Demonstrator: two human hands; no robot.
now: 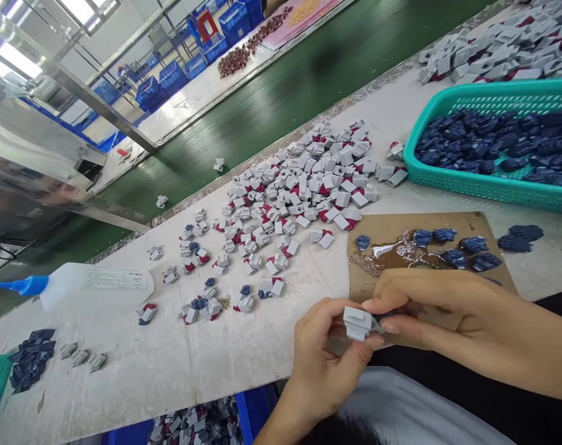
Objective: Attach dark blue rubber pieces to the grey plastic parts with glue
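Note:
My left hand pinches a small light-grey plastic part between thumb and fingers, above the table's near edge. My right hand meets it from the right, its thumb and fingertips closed at the part's right end; a bit of dark blue shows there, mostly hidden by the fingers. Just beyond the hands lies a brown cardboard sheet with a shiny wet patch. Several dark-blue moulded pieces rest on it. A large heap of grey and maroon parts spreads over the table behind.
A teal basket of dark-blue pieces stands at right, with more grey parts behind it. A white bottle with a blue nozzle lies at left. A green conveyor belt runs behind the table. Below the edge is a blue bin.

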